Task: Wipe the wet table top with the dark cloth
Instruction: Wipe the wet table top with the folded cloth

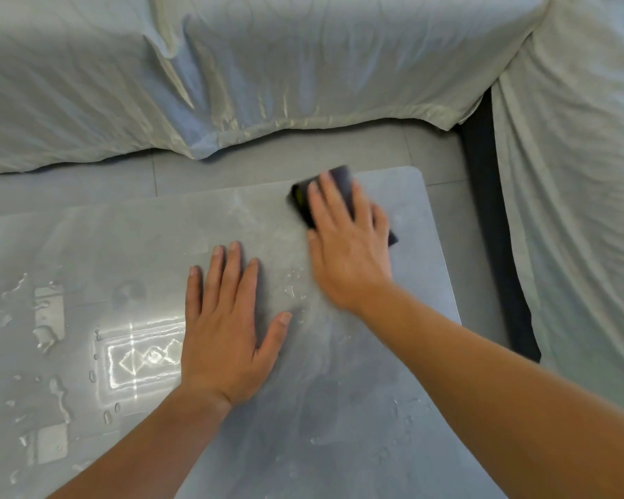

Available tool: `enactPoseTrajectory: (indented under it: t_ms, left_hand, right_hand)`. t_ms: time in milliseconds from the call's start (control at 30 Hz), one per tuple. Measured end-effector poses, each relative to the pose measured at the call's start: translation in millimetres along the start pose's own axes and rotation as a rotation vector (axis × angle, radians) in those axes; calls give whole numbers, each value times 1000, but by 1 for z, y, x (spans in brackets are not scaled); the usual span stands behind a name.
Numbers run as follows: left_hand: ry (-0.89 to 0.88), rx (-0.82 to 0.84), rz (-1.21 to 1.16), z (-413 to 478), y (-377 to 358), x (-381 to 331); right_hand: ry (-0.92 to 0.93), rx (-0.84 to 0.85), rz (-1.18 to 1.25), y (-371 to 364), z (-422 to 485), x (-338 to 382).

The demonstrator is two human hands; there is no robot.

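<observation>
The grey table top (422,217) fills the lower part of the head view. Water drops and puddles (47,318) lie across its left side, and a few drops sit near the middle. A dark folded cloth (339,181) lies near the table's far right corner. My right hand (346,246) presses flat on the cloth, fingers spread over it, and looks blurred. My left hand (227,329) rests flat on the table's middle with its fingers apart and nothing in it.
A sofa under a pale grey-green cover (231,73) runs along the far side and continues down the right (584,210). Grey floor tiles (87,185) show between sofa and table. A dark gap (490,217) separates the table's right edge from the sofa.
</observation>
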State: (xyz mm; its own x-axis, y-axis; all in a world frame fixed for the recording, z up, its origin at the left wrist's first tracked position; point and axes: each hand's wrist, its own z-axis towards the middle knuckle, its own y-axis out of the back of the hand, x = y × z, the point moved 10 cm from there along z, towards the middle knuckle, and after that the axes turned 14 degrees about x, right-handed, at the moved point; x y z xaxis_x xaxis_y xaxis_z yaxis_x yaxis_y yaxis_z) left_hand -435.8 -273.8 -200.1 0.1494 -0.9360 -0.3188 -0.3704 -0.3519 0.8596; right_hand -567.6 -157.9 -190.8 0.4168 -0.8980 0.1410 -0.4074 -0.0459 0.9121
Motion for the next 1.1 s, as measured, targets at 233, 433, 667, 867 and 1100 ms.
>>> enactPoseTrajectory:
  t_ms: [233, 433, 667, 867, 1100]
  left_hand:
    - [24, 6, 41, 4, 0, -1]
    - [31, 1, 46, 4, 0, -1]
    - [41, -9, 53, 4, 1, -2]
    - [24, -6, 33, 2, 2, -3]
    - [18, -29, -2, 2, 3, -2]
  right_hand:
    - [-154, 40, 64, 9, -5, -83]
    - [-105, 75, 56, -24, -69, -43]
    - [-325, 10, 185, 0, -32, -102]
    - [-94, 77, 54, -40, -109, -38]
    - [-130, -13, 152, 2, -4, -31]
